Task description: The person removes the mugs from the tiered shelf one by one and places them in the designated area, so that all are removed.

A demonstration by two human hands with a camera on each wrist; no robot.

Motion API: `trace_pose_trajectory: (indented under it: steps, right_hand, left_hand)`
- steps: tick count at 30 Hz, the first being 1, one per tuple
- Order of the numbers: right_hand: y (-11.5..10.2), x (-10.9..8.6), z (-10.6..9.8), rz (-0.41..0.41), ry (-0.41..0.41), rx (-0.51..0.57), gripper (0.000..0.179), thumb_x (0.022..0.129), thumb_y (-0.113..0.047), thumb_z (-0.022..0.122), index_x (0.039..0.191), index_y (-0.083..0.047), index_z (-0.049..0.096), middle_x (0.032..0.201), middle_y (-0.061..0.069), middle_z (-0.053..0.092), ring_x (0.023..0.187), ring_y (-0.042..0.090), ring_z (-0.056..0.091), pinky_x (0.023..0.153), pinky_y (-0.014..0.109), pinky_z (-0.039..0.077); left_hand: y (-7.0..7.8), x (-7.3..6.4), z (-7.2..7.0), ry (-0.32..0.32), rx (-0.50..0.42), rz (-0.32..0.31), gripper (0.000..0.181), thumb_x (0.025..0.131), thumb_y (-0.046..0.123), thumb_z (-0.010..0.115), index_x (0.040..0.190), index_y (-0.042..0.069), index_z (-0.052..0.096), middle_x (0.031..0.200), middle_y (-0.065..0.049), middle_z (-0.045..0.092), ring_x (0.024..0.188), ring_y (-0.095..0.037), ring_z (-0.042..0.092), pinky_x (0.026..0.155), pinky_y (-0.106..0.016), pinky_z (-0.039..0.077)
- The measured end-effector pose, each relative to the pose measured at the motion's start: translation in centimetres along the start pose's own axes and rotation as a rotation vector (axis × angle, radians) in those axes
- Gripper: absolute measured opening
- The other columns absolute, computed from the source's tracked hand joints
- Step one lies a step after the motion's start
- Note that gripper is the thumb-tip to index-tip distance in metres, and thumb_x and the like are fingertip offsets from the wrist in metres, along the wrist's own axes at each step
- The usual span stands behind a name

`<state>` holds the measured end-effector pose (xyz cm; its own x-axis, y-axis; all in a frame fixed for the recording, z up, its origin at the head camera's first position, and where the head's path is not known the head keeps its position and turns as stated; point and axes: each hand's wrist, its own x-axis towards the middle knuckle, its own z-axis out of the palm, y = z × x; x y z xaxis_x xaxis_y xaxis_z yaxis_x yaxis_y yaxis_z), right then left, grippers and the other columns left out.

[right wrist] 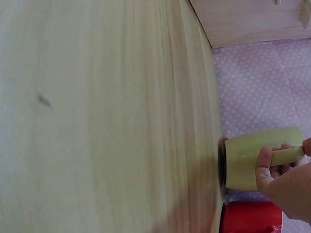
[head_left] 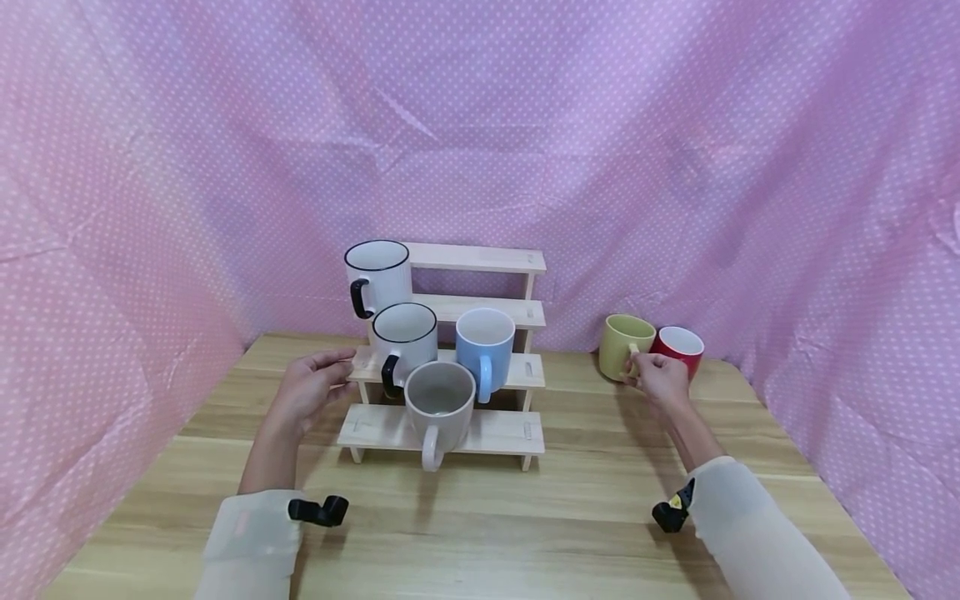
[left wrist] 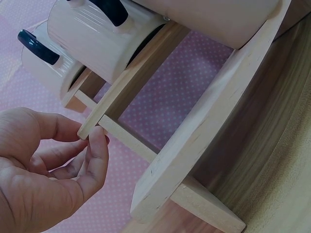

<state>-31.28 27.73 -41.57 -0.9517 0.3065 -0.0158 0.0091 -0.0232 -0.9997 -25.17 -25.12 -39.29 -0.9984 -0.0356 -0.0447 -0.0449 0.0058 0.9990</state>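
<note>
My left hand [head_left: 311, 385] pinches the left end of one board of a stepped wooden stand [head_left: 358, 427]; in the left wrist view, thumb and fingertips meet at the board's end. On the bottom step sits a greyish-beige mug [head_left: 441, 408]. One step up are a white mug with a black rim [head_left: 408, 346] and a light blue mug [head_left: 484, 346]. Higher at the left is another black-rimmed white mug [head_left: 380, 279]. At the table's back right, my right hand [head_left: 662, 379] grips the handle of a yellow mug [right wrist: 240, 162]. A red mug [right wrist: 250, 217] stands beside it.
The light wood table [head_left: 487, 533] ends at a pink dotted cloth [head_left: 480, 125] that hangs behind and at both sides. Each wrist carries a small black camera mount [head_left: 318, 511]. The stand's right end [head_left: 534, 429] faces the yellow and red mugs across bare tabletop.
</note>
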Motion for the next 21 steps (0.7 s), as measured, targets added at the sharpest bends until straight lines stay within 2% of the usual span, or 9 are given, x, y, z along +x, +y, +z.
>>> trace_pose_trajectory:
  steps: [5, 11, 14, 21]
  right_hand:
    - [0.37, 0.15, -0.20, 0.002, -0.001, -0.031, 0.019, 0.101, -0.004, 0.055, 0.096, 0.011, 0.066, 0.081, 0.004, 0.065, 0.078, 0.012, 0.064, 0.074, 0.026, 0.064]
    - [0.39, 0.17, -0.53, -0.027, 0.002, -0.063, 0.033, 0.106, -0.012, 0.055, 0.118, 0.018, 0.059, 0.087, 0.004, 0.064, 0.080, 0.010, 0.067, 0.075, 0.023, 0.063]
    - [0.39, 0.14, -0.71, -0.019, -0.001, -0.072, 0.039, 0.107, -0.014, 0.054, 0.126, 0.020, 0.054, 0.091, 0.004, 0.063, 0.083, 0.009, 0.066, 0.078, 0.023, 0.063]
    - [0.55, 0.06, -0.90, -0.010, -0.013, -0.114, 0.040, 0.108, -0.014, 0.050, 0.130, 0.020, 0.052, 0.098, 0.007, 0.060, 0.088, 0.008, 0.065, 0.082, 0.022, 0.061]
  left_hand:
    - [-0.22, 0.08, 0.01, 0.004, 0.001, -0.001, 0.045, 0.105, 0.007, 0.054, 0.145, -0.013, 0.045, 0.114, -0.003, 0.056, 0.092, -0.009, 0.060, 0.093, -0.028, 0.060]
    - [-0.10, 0.10, 0.02, 0.007, 0.019, 0.003, 0.045, 0.106, 0.007, 0.053, 0.145, -0.013, 0.045, 0.114, -0.004, 0.055, 0.092, -0.008, 0.060, 0.094, -0.028, 0.059]
    - [0.04, 0.10, 0.07, 0.007, 0.016, 0.003, 0.045, 0.106, 0.007, 0.053, 0.146, -0.013, 0.044, 0.116, -0.005, 0.055, 0.092, -0.008, 0.060, 0.089, -0.025, 0.060]
    - [0.10, 0.11, 0.09, 0.005, 0.007, -0.005, 0.046, 0.105, 0.007, 0.054, 0.147, -0.012, 0.044, 0.119, -0.006, 0.054, 0.092, -0.007, 0.059, 0.084, -0.021, 0.060]
